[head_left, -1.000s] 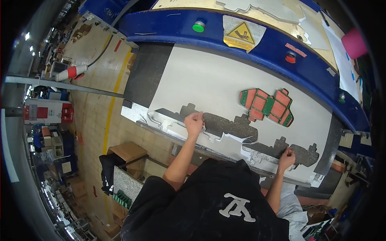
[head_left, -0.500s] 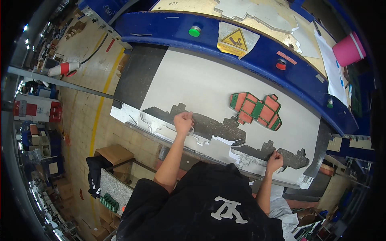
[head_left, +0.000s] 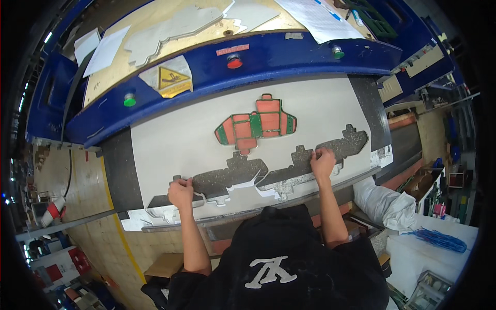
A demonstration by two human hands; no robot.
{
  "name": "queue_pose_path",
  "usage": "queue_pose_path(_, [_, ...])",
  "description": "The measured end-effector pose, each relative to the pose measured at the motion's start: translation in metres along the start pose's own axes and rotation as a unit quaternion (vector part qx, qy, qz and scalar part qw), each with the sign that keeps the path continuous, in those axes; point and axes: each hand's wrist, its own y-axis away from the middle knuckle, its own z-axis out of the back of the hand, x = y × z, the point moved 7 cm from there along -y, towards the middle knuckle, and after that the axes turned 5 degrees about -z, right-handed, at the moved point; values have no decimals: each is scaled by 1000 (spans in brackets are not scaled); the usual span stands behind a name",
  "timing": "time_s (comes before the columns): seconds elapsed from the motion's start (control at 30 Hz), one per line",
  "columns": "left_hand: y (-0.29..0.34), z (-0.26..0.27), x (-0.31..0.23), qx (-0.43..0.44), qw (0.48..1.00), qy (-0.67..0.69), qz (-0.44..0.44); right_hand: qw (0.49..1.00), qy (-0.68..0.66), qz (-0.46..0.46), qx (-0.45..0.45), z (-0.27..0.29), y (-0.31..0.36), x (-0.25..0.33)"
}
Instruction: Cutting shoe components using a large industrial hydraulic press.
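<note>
A pale grey sheet (head_left: 181, 129) lies across the dark press bed, with two long cut-outs along its near side showing the speckled dark surface beneath. My left hand (head_left: 181, 194) is closed in a pinch at the edge of the left cut-out. At the right cut-out, my right hand (head_left: 323, 163) likewise pinches the sheet's edge. Thin, wavy strips of the sheet border the openings on my side. Beyond the cut-outs, a cutting die (head_left: 256, 124) with green edging and orange-red pads rests on the sheet.
A blue press beam (head_left: 289, 57) crosses behind the sheet, carrying a green button (head_left: 129, 99), a red button (head_left: 234, 61) and a yellow warning sign (head_left: 173, 80). Cut grey pieces (head_left: 175, 31) and papers lie on top. At the right are a white bag (head_left: 385, 204) and blue strands (head_left: 439, 240).
The view has turned to the right, so the press and sheet appear shifted and rotated. Both hands keep their pinch at much the same spots on the cut-out edges.
</note>
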Motion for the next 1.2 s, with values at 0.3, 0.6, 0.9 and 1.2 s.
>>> queue_pose_path(0.3, [-8,-17,-227,96,910,167,-367,886,-369,255,121,-29,-39,130])
queue_pose_path(0.6, [-59,-2,-163,46,927,210,-308,890,-375,242,94,-83,-3,201])
queue_pose_path(0.9, [-116,76,77,27,935,276,-222,829,-330,373,254,-155,154,376])
queue_pose_path(1.2, [-93,68,161,-10,936,267,-227,877,-230,396,146,-169,243,405])
